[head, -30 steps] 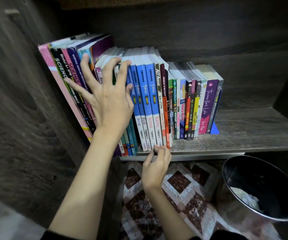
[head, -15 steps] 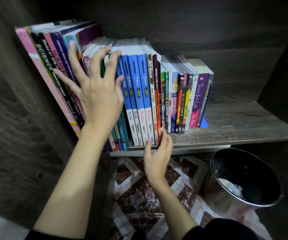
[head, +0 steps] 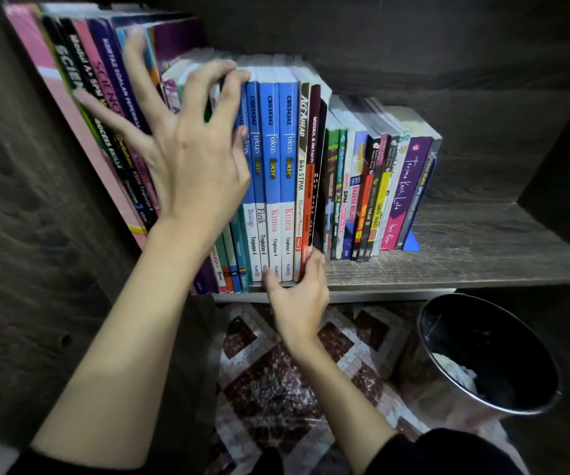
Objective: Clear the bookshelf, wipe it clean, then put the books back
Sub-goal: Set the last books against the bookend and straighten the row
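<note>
A row of books stands on the dark wooden shelf (head: 475, 258). Tall science workbooks (head: 81, 97) lean at the left, blue Fokus books (head: 278, 149) stand in the middle, and smaller books (head: 372, 186) stand at the right. My left hand (head: 191, 159) lies spread over the spines, its longer fingers hooked over the tops of the white and blue books. Lower down, my right hand (head: 297, 303) pinches the bottom ends of the blue Kimia books and the red-spined one beside them, thumb on one side and fingers on the other.
A blue bookend (head: 412, 240) props the row's right end, with bare shelf board to its right. A black bin (head: 489, 354) holding crumpled white paper stands below on the patterned tile floor (head: 270, 371). The cabinet's side wall (head: 19, 234) closes in the left.
My right hand has risen from the shelf edge and closed around the book bottoms. My left fingers have curled over the book tops. The view has come closer.
</note>
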